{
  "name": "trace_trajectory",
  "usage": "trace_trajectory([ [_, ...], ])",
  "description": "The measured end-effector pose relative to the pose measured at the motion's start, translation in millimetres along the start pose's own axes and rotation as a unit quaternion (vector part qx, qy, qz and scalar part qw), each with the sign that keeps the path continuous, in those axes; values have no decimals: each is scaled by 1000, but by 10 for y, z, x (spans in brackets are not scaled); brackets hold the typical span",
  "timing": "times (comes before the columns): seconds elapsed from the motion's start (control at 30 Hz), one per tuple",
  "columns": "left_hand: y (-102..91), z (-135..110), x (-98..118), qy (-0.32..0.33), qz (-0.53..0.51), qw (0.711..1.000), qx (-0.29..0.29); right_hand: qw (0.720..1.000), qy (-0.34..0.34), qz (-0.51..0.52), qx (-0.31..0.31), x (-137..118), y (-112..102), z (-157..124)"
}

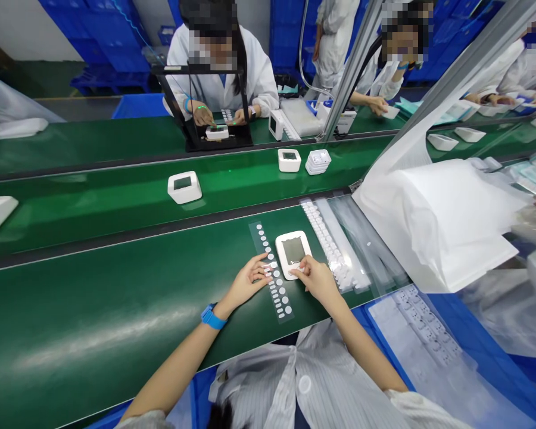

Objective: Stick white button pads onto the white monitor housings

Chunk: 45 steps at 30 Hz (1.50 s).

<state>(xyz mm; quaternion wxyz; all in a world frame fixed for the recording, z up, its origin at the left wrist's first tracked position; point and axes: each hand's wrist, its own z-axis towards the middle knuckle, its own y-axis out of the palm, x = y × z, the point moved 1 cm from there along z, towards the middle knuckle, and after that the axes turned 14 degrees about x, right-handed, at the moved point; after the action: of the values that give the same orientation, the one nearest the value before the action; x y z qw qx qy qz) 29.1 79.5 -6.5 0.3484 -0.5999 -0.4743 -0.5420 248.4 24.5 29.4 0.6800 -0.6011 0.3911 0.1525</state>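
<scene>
A white device with a grey screen (293,249) lies face up on the green work surface in front of me. My right hand (315,277) is closed in a pinch at its lower face; whatever sits between thumb and forefinger is too small to make out. Just left of the device is a clear strip of round and oval white stickers (282,292). The thumb and bent fingers of my left hand (249,278) close on the strip's left edge, near its middle. A blue band (213,317) circles my left wrist.
Rows of small white parts (324,235) and clear plastic strips lie to the right, beside white foam sheeting (446,220). Beyond, a green conveyor (236,179) carries white devices (184,187) and a stack of white parts (318,161). A co-worker (223,65) works opposite. Blue bins (379,333) stand below.
</scene>
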Motion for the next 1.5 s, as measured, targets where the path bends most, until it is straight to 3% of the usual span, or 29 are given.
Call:
trace_trajectory([
  [0.1, 20, -6, -14, 1, -1, 1000, 14, 999, -39, 16, 15, -34, 35, -42],
  [0.3, 59, -46, -27, 14, -2, 1000, 20, 968, -211, 118, 62, -217, 288, -187],
  [0.43, 65, -65, -18, 42, -2, 999, 22, 951, -255, 146, 99, -273, 444, -188],
  [0.63, 37, -58, -25, 53, -2, 998, 40, 935, -248, 210, 140, -255, 527, -179],
  [1.1, -26, -110, -65, 123, 138, 976, 113, 951, -125, 260, 113, -369, 555, -191],
  [1.5, 6, -125, -16, 100, 100, 987, 74, 950, -159, 253, 95, -373, 564, -210],
])
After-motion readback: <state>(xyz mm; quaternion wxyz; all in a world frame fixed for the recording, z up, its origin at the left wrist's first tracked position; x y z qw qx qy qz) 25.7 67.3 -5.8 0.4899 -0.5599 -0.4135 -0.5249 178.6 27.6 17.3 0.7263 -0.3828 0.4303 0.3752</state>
